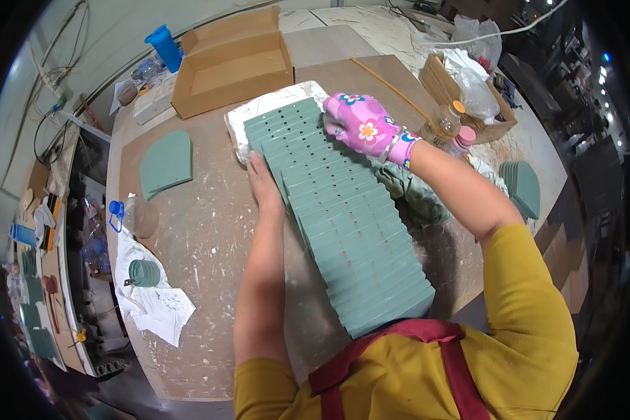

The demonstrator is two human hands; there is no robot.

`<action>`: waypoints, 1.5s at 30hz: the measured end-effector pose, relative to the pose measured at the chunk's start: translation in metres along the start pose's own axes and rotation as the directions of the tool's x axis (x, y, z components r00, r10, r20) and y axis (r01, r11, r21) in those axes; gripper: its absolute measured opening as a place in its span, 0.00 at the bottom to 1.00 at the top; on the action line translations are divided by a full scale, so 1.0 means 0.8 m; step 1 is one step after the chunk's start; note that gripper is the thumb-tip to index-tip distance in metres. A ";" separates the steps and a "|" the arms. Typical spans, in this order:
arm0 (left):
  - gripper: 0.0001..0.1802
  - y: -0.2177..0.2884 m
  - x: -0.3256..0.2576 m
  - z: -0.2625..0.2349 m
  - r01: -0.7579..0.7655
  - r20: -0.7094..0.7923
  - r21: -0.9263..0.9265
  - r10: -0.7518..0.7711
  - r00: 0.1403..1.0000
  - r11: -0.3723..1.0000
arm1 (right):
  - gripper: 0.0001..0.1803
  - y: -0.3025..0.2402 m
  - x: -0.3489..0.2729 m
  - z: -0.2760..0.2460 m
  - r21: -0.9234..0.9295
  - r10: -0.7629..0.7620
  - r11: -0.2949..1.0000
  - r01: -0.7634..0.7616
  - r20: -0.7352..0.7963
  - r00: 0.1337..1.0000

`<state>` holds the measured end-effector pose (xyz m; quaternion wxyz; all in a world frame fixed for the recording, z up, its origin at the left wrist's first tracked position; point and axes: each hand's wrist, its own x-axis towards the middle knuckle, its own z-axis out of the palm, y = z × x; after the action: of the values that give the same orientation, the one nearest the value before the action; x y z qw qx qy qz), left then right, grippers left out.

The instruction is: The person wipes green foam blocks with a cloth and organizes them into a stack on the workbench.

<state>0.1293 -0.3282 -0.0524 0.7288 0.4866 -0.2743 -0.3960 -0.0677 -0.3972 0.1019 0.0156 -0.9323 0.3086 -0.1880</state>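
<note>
A long row of overlapping green plates (pixel 353 217), with small dark holes along them, slants across the table from the far middle toward my body. My bare left hand (pixel 264 183) lies along the left side of the row with its fingers stretched out against the edges. My right hand (pixel 364 127) wears a pink flowered glove and rests at the far right edge of the row. Its fingers are curled in, and whatever they hold, if anything, is hidden. Under the far end of the row sits a white, scuffed block (pixel 239 129).
An opened cardboard box (pixel 232 73) and a blue cup (pixel 163 47) stand at the back. Left are rounded green pieces (pixel 168 164), a clear jug (pixel 141 217) and a white cloth (pixel 154 304). Bottles (pixel 443 122), a dark green cloth (pixel 416 192) and more green pieces (pixel 520 189) lie right.
</note>
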 end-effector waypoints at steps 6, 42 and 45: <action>0.37 -0.001 0.003 -0.014 -0.023 -0.019 0.100 0.025 1.000 0.995 | 0.14 0.023 -0.025 -0.005 0.273 0.401 0.885 -0.377 -0.035 0.915; 0.22 0.007 -0.064 -0.027 -0.351 0.107 0.490 0.344 0.933 0.798 | 0.20 -0.070 0.030 0.010 0.139 -0.302 0.945 0.298 0.010 0.953; 0.23 0.004 -0.064 -0.035 -0.343 0.099 0.487 0.339 0.935 0.803 | 0.21 -0.069 0.024 0.029 0.149 -0.263 0.955 0.255 0.034 0.964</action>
<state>0.1247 -0.2704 -0.0605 0.6371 0.5988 -0.4521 -0.1763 -0.0135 -0.3658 0.0952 0.0660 -0.9658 0.1690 -0.1854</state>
